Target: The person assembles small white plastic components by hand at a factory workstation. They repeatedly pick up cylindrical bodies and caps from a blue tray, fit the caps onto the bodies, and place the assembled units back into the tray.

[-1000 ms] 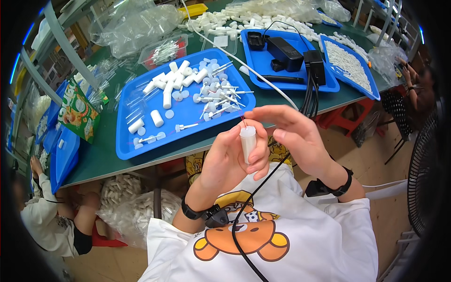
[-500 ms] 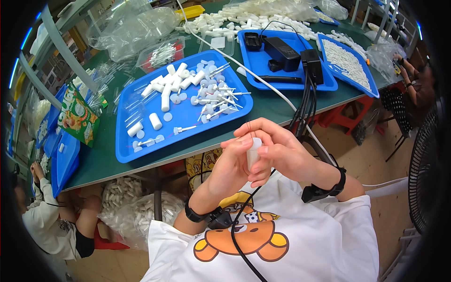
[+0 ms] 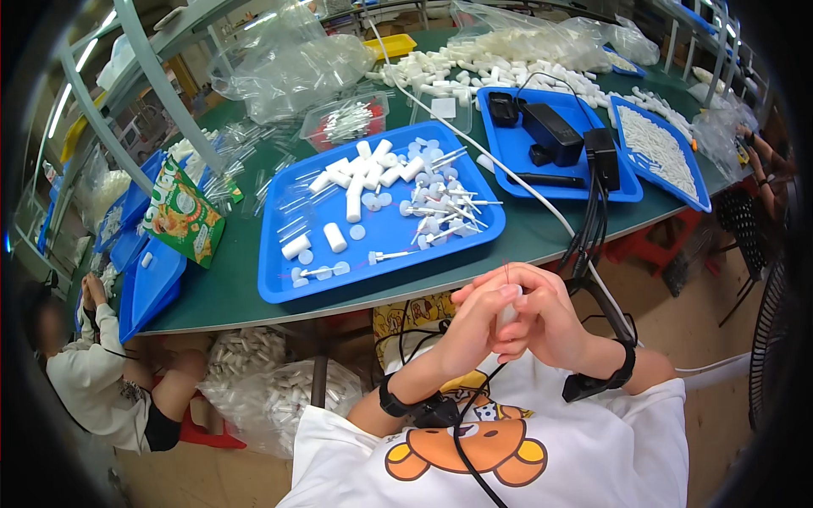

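Note:
My left hand (image 3: 474, 332) and my right hand (image 3: 552, 317) are closed together round a small white cylinder (image 3: 508, 314) in front of my chest, near the table's front edge. Only part of the cylinder shows between the thumbs; the fingers hide the rest. A thin reddish thread (image 3: 507, 271) stands up above the fingers. Beyond my hands lies a blue tray (image 3: 381, 284). It holds white cylinders (image 3: 336, 238), translucent discs (image 3: 357, 232), thin white sticks with discs (image 3: 445, 207) and clear tubes (image 3: 293, 229).
Another blue tray (image 3: 542, 188) carries black devices, with a white cable (image 3: 533, 196) crossing it. Thin white pieces (image 3: 656, 144) fill a tray farther right. A green snack bag (image 3: 184, 216) stands left. Co-workers (image 3: 102, 372) sit at both sides; a fan (image 3: 766, 339) is at the right.
The view has shifted, so everything appears farther right and mostly lower. My hands have closed more tightly round the white cylinder, and less of it shows.

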